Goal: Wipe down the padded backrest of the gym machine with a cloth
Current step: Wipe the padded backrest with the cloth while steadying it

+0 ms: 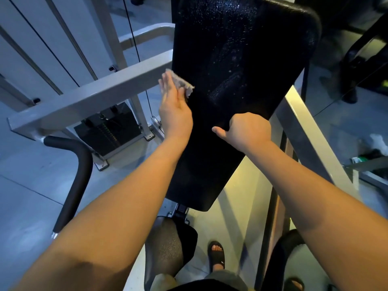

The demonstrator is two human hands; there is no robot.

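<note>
Right hand nearest: fingers curled over the backrest at its right edge, bracing it. Left hand just across, fingers straight, pressing the cloth flat on the pad's left edge. Droplets lie beyond the fingertips; long overlapping strokes with even palm pressure should clear them.

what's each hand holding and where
Right hand grips the backrest by its right edge. Left hand holds nothing; its flat fingers press the cloth against the left edge.
</note>
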